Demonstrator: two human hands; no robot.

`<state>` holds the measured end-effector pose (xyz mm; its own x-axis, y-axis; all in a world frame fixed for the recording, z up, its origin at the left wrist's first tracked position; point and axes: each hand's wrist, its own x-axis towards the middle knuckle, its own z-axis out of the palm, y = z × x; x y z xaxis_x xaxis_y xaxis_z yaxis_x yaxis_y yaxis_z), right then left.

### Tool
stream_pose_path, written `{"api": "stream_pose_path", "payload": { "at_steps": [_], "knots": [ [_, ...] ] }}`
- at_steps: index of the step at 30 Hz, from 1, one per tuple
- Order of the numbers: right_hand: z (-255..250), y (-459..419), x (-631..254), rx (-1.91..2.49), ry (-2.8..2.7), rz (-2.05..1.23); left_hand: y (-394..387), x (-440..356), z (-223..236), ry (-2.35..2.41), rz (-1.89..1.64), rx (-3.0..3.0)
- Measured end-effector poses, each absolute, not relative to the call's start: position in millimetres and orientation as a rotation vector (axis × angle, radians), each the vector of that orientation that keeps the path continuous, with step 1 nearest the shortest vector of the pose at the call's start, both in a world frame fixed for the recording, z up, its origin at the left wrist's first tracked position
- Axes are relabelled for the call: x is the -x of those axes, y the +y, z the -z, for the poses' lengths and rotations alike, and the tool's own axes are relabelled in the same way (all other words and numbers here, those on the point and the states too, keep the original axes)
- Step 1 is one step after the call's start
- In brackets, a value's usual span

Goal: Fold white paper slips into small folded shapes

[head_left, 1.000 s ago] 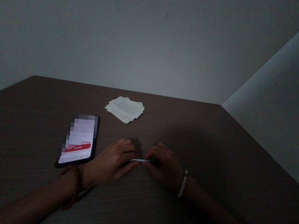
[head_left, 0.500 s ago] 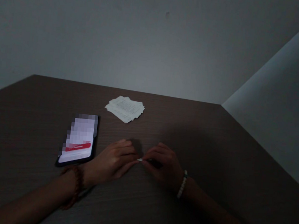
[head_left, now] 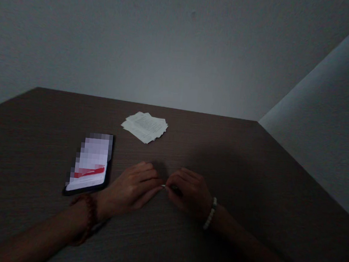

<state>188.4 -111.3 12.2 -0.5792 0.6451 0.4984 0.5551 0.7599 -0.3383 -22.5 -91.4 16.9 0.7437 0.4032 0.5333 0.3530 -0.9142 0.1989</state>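
Between my two hands is a thin, narrow strip of paper, seen almost edge-on; only a short pale sliver shows. My left hand pinches its left end between thumb and fingers, with the wrist low over the table. The right end sits in the pinch of my right hand, whose fingers are curled and partly in shadow. Both sets of fingertips nearly meet at the strip. Most of the paper is hidden by the fingers.
A loose fanned stack of printed paper slips lies beyond my hands. Left of my left hand rests a phone with a lit, partly blurred screen. The dark wooden table meets a grey wall behind.
The visible part of the paper strip has become shorter as my fingertips have drawn closer together. My right hand has shifted slightly left. The phone and the stack lie as before.
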Motion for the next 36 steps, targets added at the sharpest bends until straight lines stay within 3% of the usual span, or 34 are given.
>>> {"api": "stream_pose_path", "payload": {
  "at_steps": [36],
  "knots": [
    [-14.4, -113.5, -191.5, 0.916, -2.178, -0.312, -93.8, 19.3, -24.0, 0.712, -0.968, -2.630]
  ]
}}
